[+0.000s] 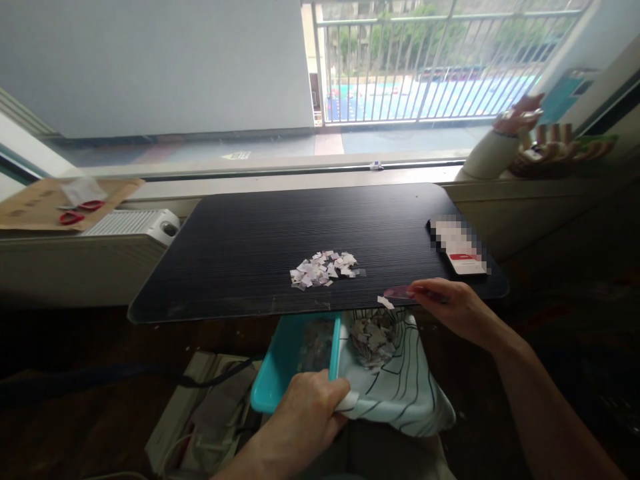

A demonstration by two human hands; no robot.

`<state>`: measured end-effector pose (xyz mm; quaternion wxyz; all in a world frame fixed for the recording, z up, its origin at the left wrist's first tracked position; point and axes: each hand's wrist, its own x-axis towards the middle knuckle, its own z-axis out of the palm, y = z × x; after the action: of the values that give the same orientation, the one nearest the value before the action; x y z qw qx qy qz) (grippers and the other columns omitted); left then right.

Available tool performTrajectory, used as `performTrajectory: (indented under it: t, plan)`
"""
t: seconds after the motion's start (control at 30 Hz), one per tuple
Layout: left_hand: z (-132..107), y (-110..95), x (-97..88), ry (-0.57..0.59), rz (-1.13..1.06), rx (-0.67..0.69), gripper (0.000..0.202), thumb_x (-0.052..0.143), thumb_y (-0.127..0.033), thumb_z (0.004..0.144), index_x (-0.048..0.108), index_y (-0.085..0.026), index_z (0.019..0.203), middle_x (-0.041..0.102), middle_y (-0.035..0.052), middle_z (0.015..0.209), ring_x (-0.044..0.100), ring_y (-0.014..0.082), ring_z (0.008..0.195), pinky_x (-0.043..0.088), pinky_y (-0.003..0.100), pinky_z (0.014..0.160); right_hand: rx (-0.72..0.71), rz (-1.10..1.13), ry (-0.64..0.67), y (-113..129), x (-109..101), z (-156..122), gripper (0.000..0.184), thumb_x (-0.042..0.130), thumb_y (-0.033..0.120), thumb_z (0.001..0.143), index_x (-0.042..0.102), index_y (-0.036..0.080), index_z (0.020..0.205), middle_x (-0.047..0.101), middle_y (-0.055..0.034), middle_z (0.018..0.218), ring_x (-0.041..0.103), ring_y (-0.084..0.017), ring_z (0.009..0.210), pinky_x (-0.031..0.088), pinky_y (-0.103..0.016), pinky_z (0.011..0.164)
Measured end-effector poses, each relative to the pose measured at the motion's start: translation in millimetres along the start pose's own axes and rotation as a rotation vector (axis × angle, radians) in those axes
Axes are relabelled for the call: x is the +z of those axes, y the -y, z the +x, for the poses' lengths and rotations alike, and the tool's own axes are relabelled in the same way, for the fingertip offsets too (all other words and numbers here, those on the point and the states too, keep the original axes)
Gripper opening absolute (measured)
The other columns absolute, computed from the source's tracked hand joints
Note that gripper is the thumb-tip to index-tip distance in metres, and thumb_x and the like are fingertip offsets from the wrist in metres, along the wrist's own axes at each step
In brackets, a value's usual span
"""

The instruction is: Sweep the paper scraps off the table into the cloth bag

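Note:
A heap of small white and pink paper scraps (324,268) lies in the middle of a black tabletop (240,233). My right hand (453,308) is at the table's front edge, fingers closed on a thin pink card (399,291) that points left; one scrap (385,302) sits just under its tip. Below the edge my left hand (307,407) grips the rim of a teal tray (280,363) together with a white cloth with black lines (400,387). More scraps (373,337) lie gathered in the cloth.
A white card with a red stripe (463,257) lies on the table's right side. Red scissors (75,212) rest on brown cardboard (30,203) at the left, above a radiator (125,223). Another person's hand (517,117) is at the window sill, beside a basket (555,150).

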<state>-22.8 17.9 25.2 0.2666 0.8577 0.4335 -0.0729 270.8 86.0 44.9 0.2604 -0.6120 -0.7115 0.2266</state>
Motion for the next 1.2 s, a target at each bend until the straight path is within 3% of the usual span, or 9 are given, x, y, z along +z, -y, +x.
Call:
performTrajectory:
  t: [0.1, 0.27, 0.47, 0.6, 0.77, 0.97, 1.1, 1.2]
  plan:
    - [0, 0, -0.3, 0.001, 0.003, 0.0, 0.003, 0.055, -0.02, 0.076, 0.055, -0.023, 0.075, 0.058, -0.0011, 0.071, 0.057, 0.0182, 0.068, 0.035, 0.026, 0.057, -0.013, -0.005, -0.014, 3, 0, 0, 0.023, 0.053, 0.033, 0.084, 0.071, 0.021, 0.094, 0.072, -0.0032, 0.089, 0.065, -0.018, 0.075, 0.052, -0.027, 0.069]
    - [-3, -2, 0.9, -0.022, -0.004, 0.007, 0.004, 0.056, -0.019, 0.075, 0.055, -0.023, 0.075, 0.059, -0.0007, 0.072, 0.057, 0.0185, 0.069, 0.036, 0.026, 0.057, -0.022, -0.022, 0.085, 10, -5, -7, 0.022, 0.055, 0.034, 0.083, 0.072, 0.022, 0.092, 0.072, -0.0013, 0.08, 0.064, -0.015, 0.065, 0.05, -0.024, 0.059]
    - [1, -7, -3.2, -0.001, -0.007, 0.024, 0.002, 0.059, -0.022, 0.076, 0.056, -0.022, 0.075, 0.061, 0.0005, 0.072, 0.059, 0.0196, 0.069, 0.036, 0.025, 0.056, -0.056, -0.044, -0.11, 18, 12, 23, 0.022, 0.054, 0.032, 0.084, 0.07, 0.021, 0.095, 0.072, -0.0033, 0.089, 0.064, -0.016, 0.074, 0.049, -0.026, 0.068]
    - [4, -13, -3.8, -0.012, -0.006, 0.057, 0.004, 0.059, -0.022, 0.077, 0.056, -0.021, 0.074, 0.062, 0.0006, 0.074, 0.06, 0.0192, 0.069, 0.037, 0.025, 0.056, -0.09, -0.088, -0.13, 19, 25, 40, 0.022, 0.052, 0.027, 0.085, 0.07, 0.02, 0.095, 0.072, -0.004, 0.087, 0.064, -0.017, 0.074, 0.048, -0.027, 0.068]
    - [5, -18, -3.6, 0.0, -0.025, 0.101, 0.006, 0.061, -0.023, 0.077, 0.055, -0.021, 0.074, 0.063, 0.0, 0.078, 0.062, 0.0199, 0.073, 0.039, 0.025, 0.057, -0.15, -0.127, -0.034, 22, 25, 41, 0.021, 0.052, 0.026, 0.083, 0.071, 0.023, 0.092, 0.072, -0.0026, 0.083, 0.064, -0.017, 0.071, 0.048, -0.026, 0.066]
    - [7, -20, -5.5, 0.046, -0.004, 0.105, 0.006, 0.06, -0.026, 0.079, 0.057, -0.021, 0.078, 0.064, 0.0026, 0.081, 0.063, 0.0222, 0.075, 0.042, 0.026, 0.06, -0.157, -0.149, -0.061, 29, 26, 48, 0.024, 0.05, 0.025, 0.083, 0.07, 0.023, 0.095, 0.072, -0.0036, 0.086, 0.064, -0.017, 0.075, 0.047, -0.026, 0.068]
    - [7, -20, -4.3, 0.064, -0.009, 0.126, 0.007, 0.06, -0.027, 0.08, 0.058, -0.02, 0.08, 0.064, 0.0039, 0.082, 0.062, 0.0226, 0.076, 0.043, 0.027, 0.061, -0.146, -0.155, -0.011, 28, 21, 41, 0.022, 0.051, 0.028, 0.083, 0.071, 0.023, 0.09, 0.072, -0.0018, 0.078, 0.063, -0.015, 0.066, 0.045, -0.024, 0.061]
    - [9, -22, -3.7, 0.04, 0.005, 0.15, 0.007, 0.06, -0.027, 0.08, 0.058, -0.02, 0.08, 0.064, 0.0037, 0.081, 0.063, 0.0227, 0.075, 0.044, 0.027, 0.061, -0.109, -0.11, -0.043, 23, 23, 32, 0.022, 0.052, 0.031, 0.084, 0.071, 0.022, 0.091, 0.072, -0.0022, 0.079, 0.064, -0.016, 0.066, 0.047, -0.024, 0.061]
